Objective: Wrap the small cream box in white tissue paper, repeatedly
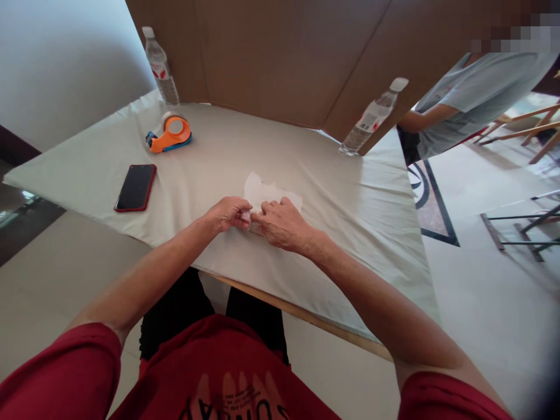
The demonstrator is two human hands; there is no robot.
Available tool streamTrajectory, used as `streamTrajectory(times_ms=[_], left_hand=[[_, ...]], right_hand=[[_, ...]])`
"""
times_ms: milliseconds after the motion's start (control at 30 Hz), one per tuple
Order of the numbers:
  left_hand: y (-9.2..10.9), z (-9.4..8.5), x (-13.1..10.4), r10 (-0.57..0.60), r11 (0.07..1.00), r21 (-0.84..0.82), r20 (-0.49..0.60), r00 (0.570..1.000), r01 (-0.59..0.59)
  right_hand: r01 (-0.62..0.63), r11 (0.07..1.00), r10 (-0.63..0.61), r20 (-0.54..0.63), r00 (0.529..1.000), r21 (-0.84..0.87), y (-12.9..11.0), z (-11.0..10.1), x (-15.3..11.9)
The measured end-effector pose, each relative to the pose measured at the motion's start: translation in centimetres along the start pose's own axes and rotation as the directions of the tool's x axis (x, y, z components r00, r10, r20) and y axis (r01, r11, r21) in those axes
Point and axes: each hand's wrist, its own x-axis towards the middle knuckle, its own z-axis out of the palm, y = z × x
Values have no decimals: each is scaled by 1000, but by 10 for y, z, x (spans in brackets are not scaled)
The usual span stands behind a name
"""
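Cloth-covered counter (332,181) beneath us, white paper (258,189) at mid-frame: our left hand (230,214) pinches its crumpled edge, our right hand (284,226) lies over it (whether that grip closes, we can't tell). Best we press lightly, lest it tear.

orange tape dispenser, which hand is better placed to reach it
Probably the left hand: the orange tape dispenser sits on that side of the table, while the right hand is farther off, over the white sheet.
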Motion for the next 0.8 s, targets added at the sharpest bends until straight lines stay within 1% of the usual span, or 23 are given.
streamTrajectory(times_ms=[100,233,400,467,533,600,667,733,767,800], left_hand=[[-1,2,-3,24,1000,-1,12,1000,-24],[-2,4,-6,77,995,59,41,996,-80],[-3,6,-8,96,993,62,11,995,-97],[-1,7,-12,122,989,85,14,992,-123],[2,7,-16,147,977,150,46,988,-153],[5,7,-19,159,956,232,111,981,-181],[7,7,-20,174,919,326,166,971,-220],[6,6,-20,210,863,424,195,958,-276],[4,5,-19,236,828,468,208,949,-309],[3,4,-18,260,793,505,223,939,-340]], right_hand=[[-48,998,49,-27,998,36,0,4,-1],[-98,993,102,-45,994,72,1,7,-1],[-102,986,106,-28,994,133,5,4,-2],[-106,982,110,-14,994,154,5,2,-1],[-119,977,123,-13,992,176,5,0,0],[-123,967,131,-25,991,221,8,-1,-1],[-102,940,133,-75,988,325,13,1,-9],[-103,874,200,-160,967,474,20,8,-26],[-140,824,285,-188,940,549,24,13,-37],[-205,768,391,-190,901,607,27,20,-49]])
